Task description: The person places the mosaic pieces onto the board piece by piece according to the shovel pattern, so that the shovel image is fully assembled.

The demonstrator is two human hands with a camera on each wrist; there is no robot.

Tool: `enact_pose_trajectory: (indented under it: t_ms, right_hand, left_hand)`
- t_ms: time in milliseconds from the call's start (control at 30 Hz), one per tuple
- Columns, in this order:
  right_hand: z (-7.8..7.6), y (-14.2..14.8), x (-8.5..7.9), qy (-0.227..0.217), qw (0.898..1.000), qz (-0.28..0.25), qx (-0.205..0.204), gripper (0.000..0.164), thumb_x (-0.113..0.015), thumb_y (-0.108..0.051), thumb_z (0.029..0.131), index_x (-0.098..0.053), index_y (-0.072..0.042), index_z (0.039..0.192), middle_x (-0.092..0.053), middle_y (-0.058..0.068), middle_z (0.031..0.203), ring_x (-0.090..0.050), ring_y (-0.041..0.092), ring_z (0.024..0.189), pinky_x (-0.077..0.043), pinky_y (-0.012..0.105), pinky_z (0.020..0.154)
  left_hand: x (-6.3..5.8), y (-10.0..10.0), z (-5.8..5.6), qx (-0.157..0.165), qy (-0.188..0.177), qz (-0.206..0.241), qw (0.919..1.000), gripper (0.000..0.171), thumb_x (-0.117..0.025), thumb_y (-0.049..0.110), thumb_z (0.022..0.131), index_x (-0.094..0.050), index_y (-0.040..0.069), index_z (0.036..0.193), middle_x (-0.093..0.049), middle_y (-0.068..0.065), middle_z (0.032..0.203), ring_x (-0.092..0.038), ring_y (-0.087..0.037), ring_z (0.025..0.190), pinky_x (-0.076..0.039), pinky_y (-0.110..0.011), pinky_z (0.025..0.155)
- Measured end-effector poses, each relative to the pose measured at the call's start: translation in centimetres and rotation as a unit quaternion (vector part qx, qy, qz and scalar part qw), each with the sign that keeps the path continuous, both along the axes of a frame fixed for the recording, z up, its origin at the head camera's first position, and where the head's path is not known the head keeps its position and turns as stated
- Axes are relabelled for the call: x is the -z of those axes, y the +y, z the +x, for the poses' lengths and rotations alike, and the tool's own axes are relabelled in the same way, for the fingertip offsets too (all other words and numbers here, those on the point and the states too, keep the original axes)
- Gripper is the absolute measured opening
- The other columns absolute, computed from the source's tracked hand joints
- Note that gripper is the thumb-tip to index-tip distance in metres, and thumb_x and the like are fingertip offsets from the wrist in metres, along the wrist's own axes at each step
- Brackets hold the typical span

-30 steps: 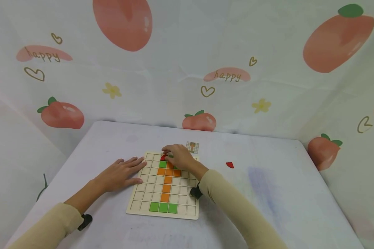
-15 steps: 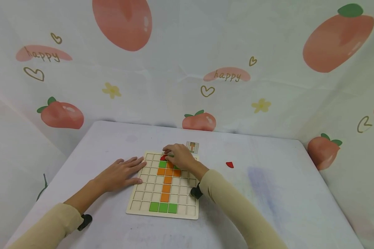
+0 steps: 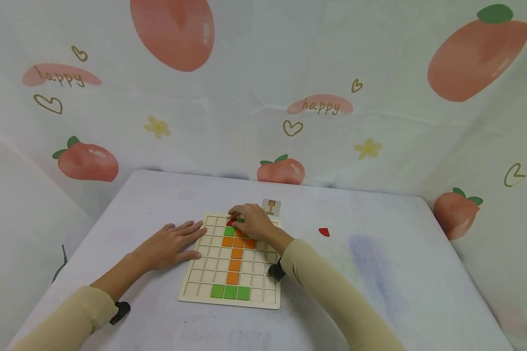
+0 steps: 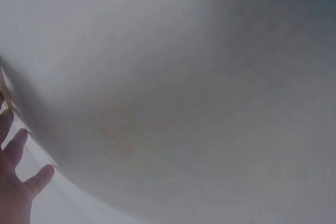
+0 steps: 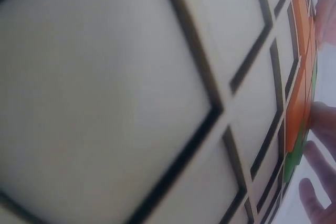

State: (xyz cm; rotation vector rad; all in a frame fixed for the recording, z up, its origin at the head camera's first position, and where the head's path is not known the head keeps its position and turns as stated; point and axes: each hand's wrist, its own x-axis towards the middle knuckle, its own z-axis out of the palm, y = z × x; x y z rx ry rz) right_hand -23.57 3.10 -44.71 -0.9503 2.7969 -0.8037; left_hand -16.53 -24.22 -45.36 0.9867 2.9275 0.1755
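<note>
A pale square grid board lies on the table. Orange square tiles run in a column up its middle, and a row of green tiles sits near its front edge. My left hand rests spread with fingertips on the board's left edge. My right hand is over the far part of the board, thumb and fingers pinching a red piece at a cell beyond a green tile. The hand partly hides the red piece and the tiles around it.
A red quarter-round piece lies on the table right of the board. Behind the board's far edge is a small pattern card. A printed cloth hangs behind the table.
Almost nothing differs. My right hand stays at the same far cell with the red piece, its fingers shifting only very slightly, and the left hand keeps its place.
</note>
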Motion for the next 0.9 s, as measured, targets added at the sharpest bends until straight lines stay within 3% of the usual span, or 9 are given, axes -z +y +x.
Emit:
enact_pose_trajectory:
  t_ms: [400,733,900]
  right_hand:
    - [0.3,2.7,-0.4,-0.007,1.000,-0.014,-0.005,0.032,-0.070,-0.017,0.094,-0.067,-0.010,0.125,-0.074,0.001,0.112,-0.064,0.019,0.113,-0.045,0.039,0.103]
    - [1.3,8.3,-1.1,-0.008,1.000,-0.015,0.000,0.036,-0.073,-0.015,0.091,-0.067,-0.008,0.125,-0.074,0.001,0.111,-0.064,0.019,0.113,-0.044,0.045,0.104]
    - [2.1,11.7,-1.0,0.018,1.000,-0.010,0.007,0.037,-0.074,-0.013,0.090,-0.067,-0.008,0.126,-0.074,0.000,0.110,-0.063,0.022,0.116,-0.043,0.048,0.103]
  left_hand:
    - [0.1,0.2,0.0,-0.004,0.001,-0.004,1.0000,0.074,-0.053,0.061,0.095,-0.043,0.015,0.152,-0.040,-0.009,0.156,-0.039,-0.035,0.142,-0.038,-0.061,0.104]
    - [0.1,0.1,0.1,-0.009,0.000,-0.003,1.0000,0.074,-0.053,0.061,0.095,-0.044,0.015,0.152,-0.041,-0.010,0.156,-0.038,-0.035,0.142,-0.037,-0.062,0.104]
    - [0.1,0.1,0.1,-0.008,-0.002,-0.005,1.0000,0.074,-0.053,0.062,0.095,-0.044,0.015,0.152,-0.041,-0.009,0.156,-0.038,-0.035,0.142,-0.037,-0.061,0.104]
